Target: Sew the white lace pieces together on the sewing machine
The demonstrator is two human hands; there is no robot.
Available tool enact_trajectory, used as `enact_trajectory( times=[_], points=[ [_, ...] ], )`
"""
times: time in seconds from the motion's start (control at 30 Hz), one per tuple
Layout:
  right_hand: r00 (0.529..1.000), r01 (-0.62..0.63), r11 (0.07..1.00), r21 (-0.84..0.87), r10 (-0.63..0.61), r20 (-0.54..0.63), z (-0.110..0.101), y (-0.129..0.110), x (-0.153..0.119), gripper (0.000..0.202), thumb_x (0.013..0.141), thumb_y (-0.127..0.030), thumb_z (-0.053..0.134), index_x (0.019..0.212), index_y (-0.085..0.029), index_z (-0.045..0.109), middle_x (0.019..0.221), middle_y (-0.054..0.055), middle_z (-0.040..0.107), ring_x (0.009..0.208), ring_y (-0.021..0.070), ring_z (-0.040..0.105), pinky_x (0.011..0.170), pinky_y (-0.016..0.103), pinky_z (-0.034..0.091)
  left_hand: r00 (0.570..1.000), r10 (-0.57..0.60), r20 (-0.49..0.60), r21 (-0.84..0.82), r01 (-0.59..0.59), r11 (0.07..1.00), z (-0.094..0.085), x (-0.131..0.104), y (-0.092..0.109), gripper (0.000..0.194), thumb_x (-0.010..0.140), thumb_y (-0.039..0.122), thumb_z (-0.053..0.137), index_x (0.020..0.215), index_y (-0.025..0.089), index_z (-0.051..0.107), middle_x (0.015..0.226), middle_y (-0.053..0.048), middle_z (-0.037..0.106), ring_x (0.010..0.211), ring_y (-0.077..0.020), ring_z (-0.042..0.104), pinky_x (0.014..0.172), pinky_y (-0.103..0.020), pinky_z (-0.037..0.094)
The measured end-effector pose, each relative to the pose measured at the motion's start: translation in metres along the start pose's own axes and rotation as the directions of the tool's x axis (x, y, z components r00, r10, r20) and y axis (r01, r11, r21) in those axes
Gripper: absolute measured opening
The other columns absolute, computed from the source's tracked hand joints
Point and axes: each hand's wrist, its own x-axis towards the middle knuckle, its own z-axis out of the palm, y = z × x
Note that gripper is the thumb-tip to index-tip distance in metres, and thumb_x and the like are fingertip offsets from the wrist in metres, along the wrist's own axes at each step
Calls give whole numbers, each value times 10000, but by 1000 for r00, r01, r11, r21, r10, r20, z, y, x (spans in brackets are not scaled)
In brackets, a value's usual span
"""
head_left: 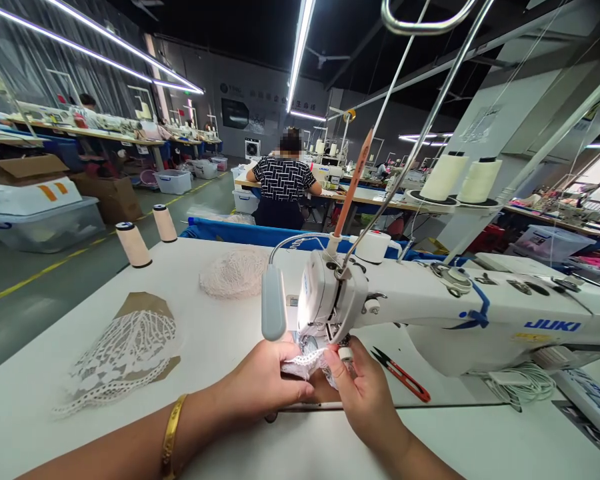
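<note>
A strip of white lace [305, 363] is stretched between my two hands, just in front of the needle area of a white sewing machine [395, 300]. My left hand [267, 377] pinches its left end between thumb and fingers. On the other side, my right hand [363, 387] grips the lace near the presser foot. The needle itself is hidden behind the hands and machine head. To the right of my right hand lies a pair of orange-handled thread snips [405, 380]. A grey lamp [274, 303] hangs above my left hand.
White lace pieces [123, 350] lie over a brown pattern at the left, with a lace pile [235, 272] behind. Two peach thread cones [133, 245] stand at the table's far left edge. A coiled cable [523, 385] sits right. A person [285, 177] sits ahead, back turned.
</note>
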Motion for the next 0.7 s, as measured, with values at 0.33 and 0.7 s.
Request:
enact_trajectory(
  times=[0.33, 0.7],
  points=[
    [995, 79, 996, -37, -77, 62, -7, -14, 6, 197, 1128, -340, 497, 999, -250, 616, 834, -13, 704, 783, 178, 710, 685, 249, 535, 983, 181, -6, 124, -179, 976, -1, -1, -6, 250, 829, 240, 601, 630, 194, 459, 820, -5, 516, 782, -170, 553, 662, -267, 436],
    [730, 594, 751, -290, -351, 586, -27, -14, -4, 197, 1112, -159, 469, 931, -236, 487, 834, -15, 619, 773, 185, 610, 879, 351, 468, 687, 726, 42, 629, -582, 515, 17, -24, -27, 250, 1008, 55, 513, 911, 200, 691, 860, -18, 757, 781, -210, 656, 798, -398, 432]
  ],
)
